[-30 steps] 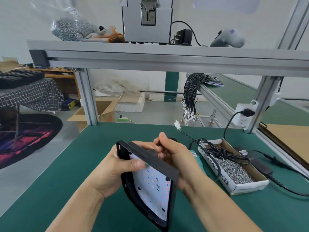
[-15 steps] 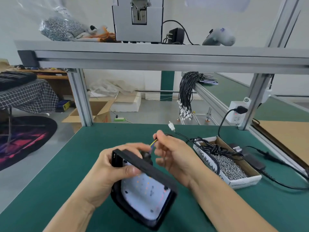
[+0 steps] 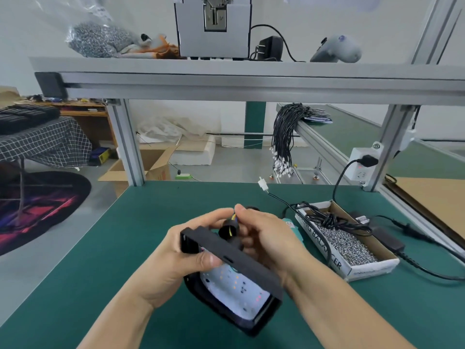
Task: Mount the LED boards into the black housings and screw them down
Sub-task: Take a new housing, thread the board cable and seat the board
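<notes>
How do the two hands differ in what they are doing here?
The left hand grips the black housing by its rim, thumb over the edge; the right hand pinches the thin wires above the housing's round fitting. The left sits nearer the camera. Both are raised off the green bench.

The left hand (image 3: 176,258) covers the black housing (image 3: 234,263)'s near-left corner, and the LED board (image 3: 236,288) inside is smeared by blur. Behind the housing, the right hand (image 3: 266,238)'s fingers are mostly hidden, with both forearms cut off below.
</notes>
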A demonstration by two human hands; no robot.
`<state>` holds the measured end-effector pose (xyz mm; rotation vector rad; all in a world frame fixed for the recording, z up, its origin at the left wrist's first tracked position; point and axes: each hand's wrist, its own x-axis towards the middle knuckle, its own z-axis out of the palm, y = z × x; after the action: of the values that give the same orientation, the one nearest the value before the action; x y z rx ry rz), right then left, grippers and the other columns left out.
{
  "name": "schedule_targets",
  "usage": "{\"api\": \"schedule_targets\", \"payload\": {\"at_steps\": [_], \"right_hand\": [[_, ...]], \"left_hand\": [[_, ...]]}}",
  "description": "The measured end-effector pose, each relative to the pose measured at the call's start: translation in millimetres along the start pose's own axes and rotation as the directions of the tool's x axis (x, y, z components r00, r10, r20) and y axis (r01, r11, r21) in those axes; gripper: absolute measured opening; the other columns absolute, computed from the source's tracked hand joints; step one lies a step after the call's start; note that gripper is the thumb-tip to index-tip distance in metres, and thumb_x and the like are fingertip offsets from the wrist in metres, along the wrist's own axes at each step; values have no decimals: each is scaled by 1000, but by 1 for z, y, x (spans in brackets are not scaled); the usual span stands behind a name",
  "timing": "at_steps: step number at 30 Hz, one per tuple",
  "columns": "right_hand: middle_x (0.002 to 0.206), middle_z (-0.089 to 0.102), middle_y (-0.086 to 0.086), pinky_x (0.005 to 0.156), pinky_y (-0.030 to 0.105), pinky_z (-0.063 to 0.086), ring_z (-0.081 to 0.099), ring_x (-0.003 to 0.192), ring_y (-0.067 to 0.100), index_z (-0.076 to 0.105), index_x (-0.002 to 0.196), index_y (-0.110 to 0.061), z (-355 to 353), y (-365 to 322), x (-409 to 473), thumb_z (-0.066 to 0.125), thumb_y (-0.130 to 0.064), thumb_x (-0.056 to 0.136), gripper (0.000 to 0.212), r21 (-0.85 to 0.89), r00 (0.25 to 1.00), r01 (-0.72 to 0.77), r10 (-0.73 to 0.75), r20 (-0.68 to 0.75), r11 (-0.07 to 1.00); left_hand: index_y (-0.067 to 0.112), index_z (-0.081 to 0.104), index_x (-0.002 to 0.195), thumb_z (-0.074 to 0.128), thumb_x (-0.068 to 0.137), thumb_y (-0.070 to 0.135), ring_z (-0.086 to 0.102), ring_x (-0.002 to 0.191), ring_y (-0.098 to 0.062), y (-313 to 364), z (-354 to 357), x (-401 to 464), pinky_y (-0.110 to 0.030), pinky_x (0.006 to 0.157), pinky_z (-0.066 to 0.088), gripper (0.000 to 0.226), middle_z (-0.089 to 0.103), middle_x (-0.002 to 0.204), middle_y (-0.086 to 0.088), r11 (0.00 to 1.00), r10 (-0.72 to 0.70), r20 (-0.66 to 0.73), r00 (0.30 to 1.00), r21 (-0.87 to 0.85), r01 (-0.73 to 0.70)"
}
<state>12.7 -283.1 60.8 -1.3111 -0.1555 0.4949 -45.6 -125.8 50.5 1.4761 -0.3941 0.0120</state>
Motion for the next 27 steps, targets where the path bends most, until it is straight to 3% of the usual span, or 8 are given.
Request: {"api": "schedule_targets", "payload": {"at_steps": [3, 6, 10, 14, 18, 22, 24, 27], "right_hand": [[53, 31, -6, 55, 31, 15, 16, 57, 17, 51, 61, -19, 3, 3, -4, 52, -25, 97, 37, 20, 999, 49, -49, -3, 999], [56, 25, -3, 63, 36, 15, 14, 69, 28, 40, 55, -24, 7, 7, -7, 52, -23, 94, 41, 37, 995, 75, -72, -68, 997], [51, 29, -6, 52, 26, 27, 26, 51, 16, 37, 48, -22, 19, 7, -9, 53, -18, 88, 44, 30, 978, 148, -141, -154, 989], [43, 24, -11, 38, 17, 20, 20, 39, 9, 27, 54, -22, 23, 3, -7, 50, -9, 89, 44, 56, 972, 153, -140, -189, 987], [43, 27, -11, 37, 15, 20, 19, 39, 6, 32, 57, -22, 17, 8, -3, 53, -9, 91, 42, 101, 978, 146, -128, -167, 984], [72, 55, 1, 55, 24, 36, 43, 61, 11, 55, 76, -15, -4, 5, -6, 57, -38, 89, 26, 158, 990, 119, -129, 51, 980], [97, 62, 6, 59, 24, 41, 49, 78, 17, 67, 92, -14, -12, 1, -10, 58, -50, 84, 38, 48, 977, 63, -71, 201, 997], [93, 62, 5, 62, 24, 46, 50, 78, 19, 74, 96, -16, -15, -4, -15, 68, -49, 75, 40, -26, 943, 31, -21, 333, 999]], "left_hand": [[19, 65, 124, 86, 61, 42, 63, 111, -18, -2, -1, -1, -22, 89, 49, 70, 69, 118, -3, 999, -22, 26, 999, -42, 23], [14, 67, 118, 87, 59, 40, 67, 102, -19, -6, -2, -2, -24, 85, 51, 67, 70, 113, -5, 997, -27, 29, 999, -75, 29], [13, 71, 106, 89, 54, 39, 69, 82, -19, -7, 0, 1, -26, 74, 54, 61, 72, 98, -4, 986, -8, 21, 1000, -166, 11], [13, 73, 94, 92, 48, 40, 68, 73, -18, -5, -1, 2, -25, 66, 55, 57, 71, 87, -7, 978, 6, 41, 999, -209, 3], [12, 74, 86, 94, 39, 34, 67, 65, -18, -10, -2, 0, -24, 60, 54, 56, 71, 79, -9, 963, -16, -19, 1000, -268, 10], [15, 74, 92, 92, 44, 38, 65, 71, -22, -6, -3, 3, -26, 66, 53, 57, 68, 88, -5, 990, 73, -81, 994, -112, -82], [16, 71, 95, 92, 45, 44, 56, 77, -28, -7, -4, 3, -31, 68, 48, 61, 60, 92, -5, 992, 112, -106, 988, -47, -118], [8, 58, 90, 93, 47, 40, 49, 79, -34, -11, -3, 2, -36, 68, 42, 64, 49, 87, -15, 984, 164, -88, 983, -50, -169]]}}
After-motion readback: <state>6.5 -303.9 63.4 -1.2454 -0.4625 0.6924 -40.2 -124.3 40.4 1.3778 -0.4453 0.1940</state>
